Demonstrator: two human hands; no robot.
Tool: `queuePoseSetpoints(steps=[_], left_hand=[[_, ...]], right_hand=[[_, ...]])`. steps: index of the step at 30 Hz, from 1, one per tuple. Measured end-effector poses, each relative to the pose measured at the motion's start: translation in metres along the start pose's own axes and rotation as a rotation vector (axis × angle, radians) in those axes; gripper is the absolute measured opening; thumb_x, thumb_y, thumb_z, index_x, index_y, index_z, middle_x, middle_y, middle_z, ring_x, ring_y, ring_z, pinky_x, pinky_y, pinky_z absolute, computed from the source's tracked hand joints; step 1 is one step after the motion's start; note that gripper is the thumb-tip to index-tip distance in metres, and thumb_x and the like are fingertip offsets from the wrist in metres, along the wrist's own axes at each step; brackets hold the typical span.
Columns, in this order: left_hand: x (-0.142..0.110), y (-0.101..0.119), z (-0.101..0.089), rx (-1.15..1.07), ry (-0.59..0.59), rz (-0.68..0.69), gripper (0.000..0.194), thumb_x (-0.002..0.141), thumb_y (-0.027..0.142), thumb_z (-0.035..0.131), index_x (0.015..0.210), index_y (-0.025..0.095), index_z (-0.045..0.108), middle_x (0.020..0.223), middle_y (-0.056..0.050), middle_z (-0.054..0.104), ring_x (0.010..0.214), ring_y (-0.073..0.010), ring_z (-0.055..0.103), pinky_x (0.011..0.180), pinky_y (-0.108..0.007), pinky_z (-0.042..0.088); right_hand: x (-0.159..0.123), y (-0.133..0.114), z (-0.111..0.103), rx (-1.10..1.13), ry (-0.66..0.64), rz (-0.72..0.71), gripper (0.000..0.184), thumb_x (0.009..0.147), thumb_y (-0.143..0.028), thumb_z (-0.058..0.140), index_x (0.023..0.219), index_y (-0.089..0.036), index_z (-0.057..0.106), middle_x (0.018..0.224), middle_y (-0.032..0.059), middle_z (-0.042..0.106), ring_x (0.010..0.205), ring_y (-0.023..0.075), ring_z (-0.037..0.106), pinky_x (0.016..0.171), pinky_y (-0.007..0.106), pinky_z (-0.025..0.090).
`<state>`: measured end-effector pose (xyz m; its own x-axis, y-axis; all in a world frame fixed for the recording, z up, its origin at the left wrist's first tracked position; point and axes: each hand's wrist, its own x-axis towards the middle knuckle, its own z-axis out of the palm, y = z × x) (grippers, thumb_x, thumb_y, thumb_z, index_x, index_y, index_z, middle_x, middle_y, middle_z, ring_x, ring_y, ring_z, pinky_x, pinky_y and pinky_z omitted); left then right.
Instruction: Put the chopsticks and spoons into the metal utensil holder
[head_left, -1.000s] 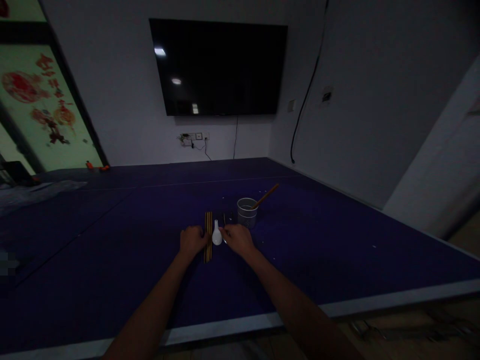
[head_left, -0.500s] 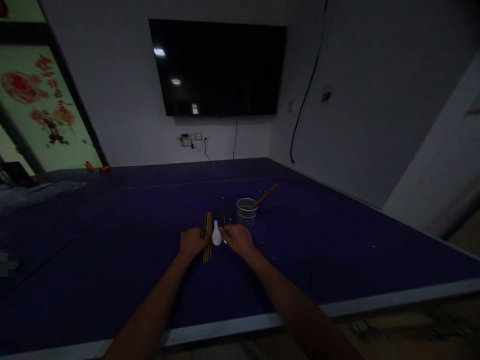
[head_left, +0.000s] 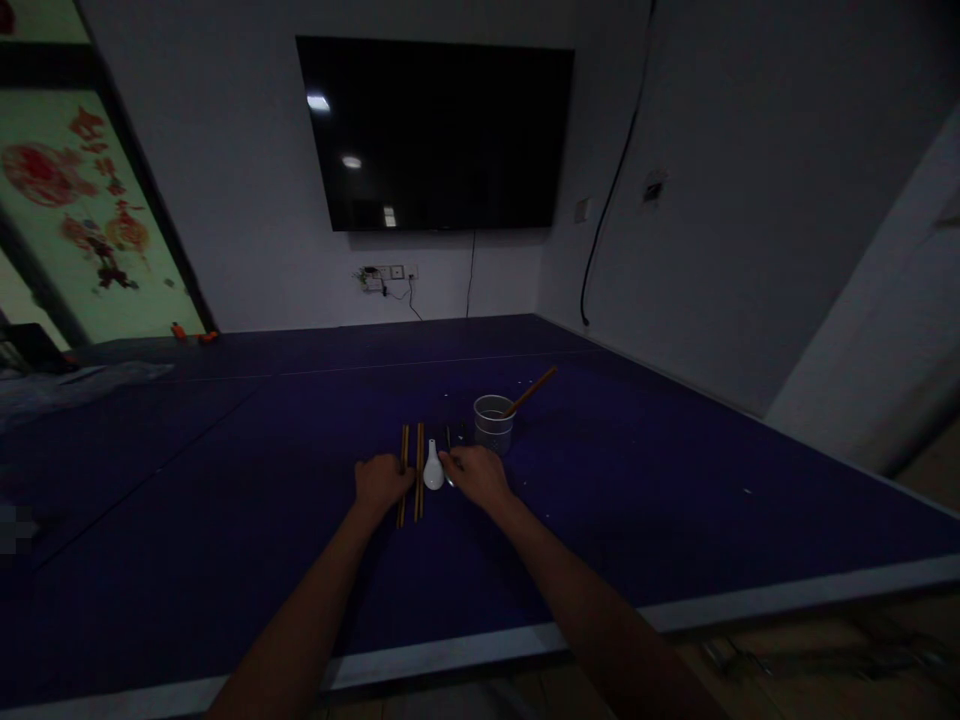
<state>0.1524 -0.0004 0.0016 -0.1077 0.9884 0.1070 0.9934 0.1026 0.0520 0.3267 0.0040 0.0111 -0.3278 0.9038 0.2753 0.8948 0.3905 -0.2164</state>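
Wooden chopsticks (head_left: pixel 419 470) lie lengthwise on the dark blue table (head_left: pixel 225 470), split into a left stick and a right pair. My left hand (head_left: pixel 381 482) is curled, its fingers closed on the left chopstick (head_left: pixel 403 450). A white ceramic spoon (head_left: pixel 433 468) lies just right of the sticks. My right hand (head_left: pixel 475 474) is curled beside the spoon, fingertips on a thin dark utensil (head_left: pixel 448 440). What it grips is too dim to name.
A metal cup (head_left: pixel 493 424) with a wooden stick (head_left: pixel 531 391) leaning in it stands just beyond my right hand. A television (head_left: pixel 435 135) hangs on the far wall. The table's white front edge (head_left: pixel 675 618) runs below my forearms.
My left hand has pulled one chopstick a little to the left, opening a gap in the bundle. My right hand has stayed beside the spoon.
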Motion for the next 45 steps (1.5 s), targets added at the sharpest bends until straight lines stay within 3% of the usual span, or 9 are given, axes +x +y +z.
queuePoseSetpoints(steps=[13, 20, 45], left_hand=[[-0.0015, -0.0002, 0.0015, 0.052, -0.012, -0.017, 0.047, 0.082, 0.044, 0.032, 0.092, 0.014, 0.066, 0.096, -0.016, 0.066, 0.093, -0.027, 0.061, 0.085, -0.042, 0.039], [0.0016, -0.0018, 0.0022, 0.077, -0.054, 0.013, 0.044, 0.085, 0.037, 0.028, 0.097, 0.014, 0.064, 0.096, -0.016, 0.067, 0.092, -0.0247, 0.062, 0.079, -0.035, 0.044], [0.0077, -0.0034, -0.003, 0.047, -0.137, -0.001, 0.039, 0.079, 0.036, 0.038, 0.099, 0.014, 0.065, 0.095, -0.016, 0.067, 0.095, -0.0252, 0.062, 0.078, -0.032, 0.046]], right_hand=[[0.0011, 0.0019, 0.0009, -0.021, 0.018, 0.008, 0.044, 0.091, -0.046, 0.029, 0.082, -0.022, 0.065, 0.085, 0.0051, 0.069, 0.081, 0.0164, 0.063, 0.06, 0.022, 0.036], [0.0001, 0.0022, 0.0, -0.012, 0.01, -0.009, 0.045, 0.092, -0.045, 0.028, 0.082, -0.022, 0.065, 0.084, 0.0046, 0.069, 0.082, 0.0156, 0.063, 0.061, 0.022, 0.036], [0.0, 0.0008, -0.0025, -0.008, -0.025, -0.006, 0.046, 0.092, -0.046, 0.027, 0.085, -0.023, 0.065, 0.087, 0.005, 0.069, 0.082, 0.0159, 0.063, 0.063, 0.022, 0.037]])
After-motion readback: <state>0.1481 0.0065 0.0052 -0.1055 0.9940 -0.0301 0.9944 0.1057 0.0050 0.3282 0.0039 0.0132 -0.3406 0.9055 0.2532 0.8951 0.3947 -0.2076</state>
